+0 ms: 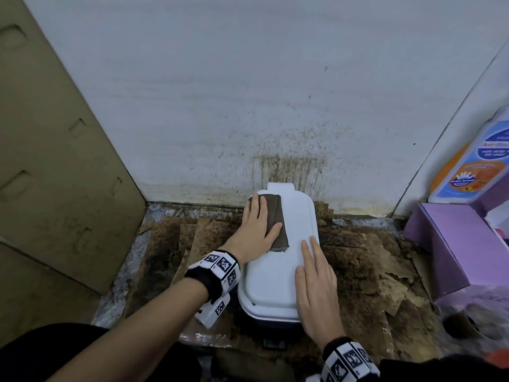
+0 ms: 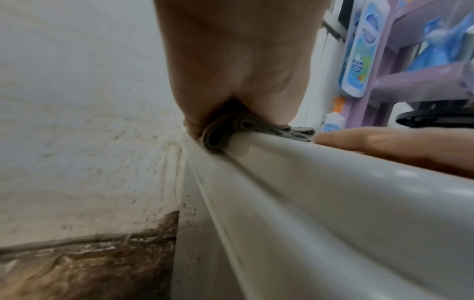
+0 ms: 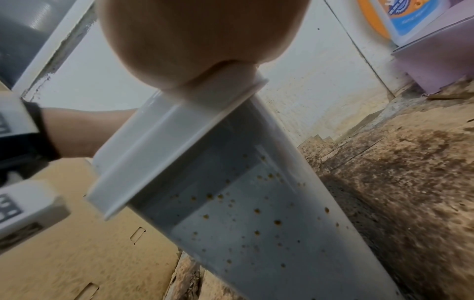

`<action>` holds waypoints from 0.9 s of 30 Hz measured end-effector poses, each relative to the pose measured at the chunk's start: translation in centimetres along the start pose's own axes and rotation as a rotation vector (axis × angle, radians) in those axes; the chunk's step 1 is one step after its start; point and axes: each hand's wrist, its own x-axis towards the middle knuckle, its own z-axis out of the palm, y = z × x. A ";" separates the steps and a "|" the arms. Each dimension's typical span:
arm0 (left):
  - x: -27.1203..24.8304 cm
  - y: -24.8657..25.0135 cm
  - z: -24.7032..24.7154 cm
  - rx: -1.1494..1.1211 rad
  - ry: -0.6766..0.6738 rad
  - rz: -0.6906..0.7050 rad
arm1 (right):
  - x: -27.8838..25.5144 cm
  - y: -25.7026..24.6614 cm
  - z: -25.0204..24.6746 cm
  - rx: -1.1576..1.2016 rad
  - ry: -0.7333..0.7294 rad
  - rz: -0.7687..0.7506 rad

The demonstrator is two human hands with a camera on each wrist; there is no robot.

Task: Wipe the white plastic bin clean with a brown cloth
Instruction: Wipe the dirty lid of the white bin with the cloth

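The white plastic bin [image 1: 289, 260] stands on the floor against the wall, its lid facing up. A folded brown cloth [image 1: 276, 224] lies on the far left part of the lid. My left hand [image 1: 257, 230] presses flat on the cloth with straight fingers; in the left wrist view the cloth [image 2: 223, 132] is squeezed between my palm and the bin's rounded edge [image 2: 333, 192]. My right hand [image 1: 315, 282] rests flat on the near right part of the lid, fingers straight. In the right wrist view the bin's side wall [image 3: 243, 213] shows brown spots.
Stained, torn brown cardboard [image 1: 371, 271] covers the floor around the bin. The white wall [image 1: 248, 106] behind is spattered brown. A cardboard panel [image 1: 55, 161] leans at left. A purple rack [image 1: 454, 244] with a detergent bottle [image 1: 473, 166] stands at right.
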 end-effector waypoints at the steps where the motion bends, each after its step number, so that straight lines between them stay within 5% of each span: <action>1: 0.6 0.0 -0.5 -0.005 -0.010 -0.006 | 0.0 -0.1 0.1 -0.002 -0.005 0.003; 10: 0.4 -0.6 0.0 -0.009 0.026 0.020 | -0.2 -0.3 -0.1 -0.048 -0.010 -0.006; 27: -11.2 0.3 6.7 0.024 0.159 0.026 | -0.3 -0.4 0.3 -0.068 0.062 -0.032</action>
